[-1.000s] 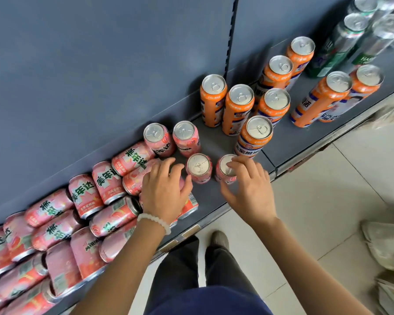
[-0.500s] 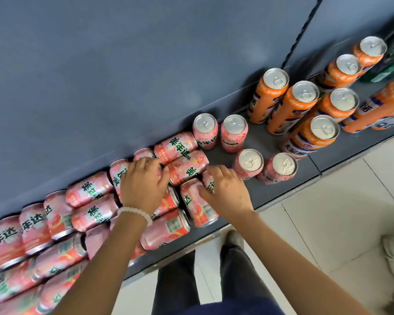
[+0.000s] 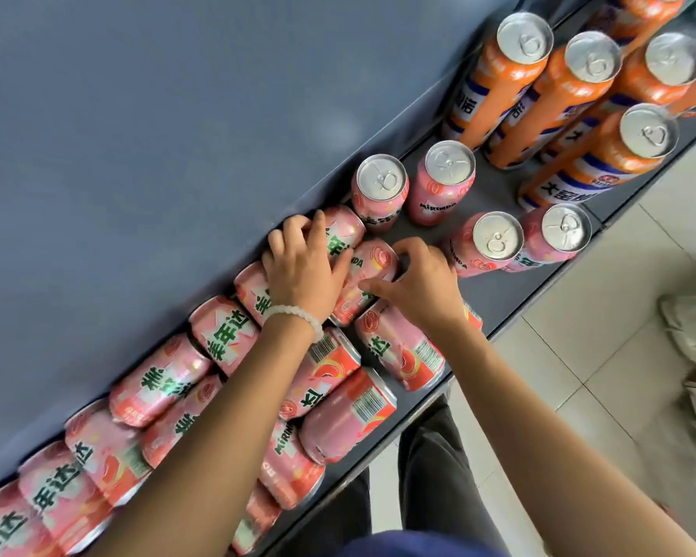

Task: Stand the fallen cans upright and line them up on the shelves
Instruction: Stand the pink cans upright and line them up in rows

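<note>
A tall grey-blue back panel (image 3: 145, 146) fills the upper left of the frame, and below it a grey shelf (image 3: 495, 295) runs diagonally from lower left to upper right, with pale floor tiles (image 3: 603, 355) at the right edge. Something whitish lies on the floor at far right, blurred and cut off; I can't tell what it is.

A heap of fallen pink cans (image 3: 165, 379) covers the shelf from the lower left corner to the centre, several hidden under the person's forearms or cut by the frame edge. Orange cans (image 3: 499, 78) stand upright at upper right, some cropped at the top. Four upright pink cans (image 3: 380, 190) stand in two pairs at centre right, between the heap and the orange ones.

The left hand (image 3: 302, 271), white bead bracelet (image 3: 294, 315) at the wrist, lies fingers spread and bent over a fallen can by the back panel (image 3: 344, 227). The right hand (image 3: 418, 283) curls round the end of the neighbouring lying can (image 3: 368, 271), fingertips hooked over its far end, thumb on its side.
</note>
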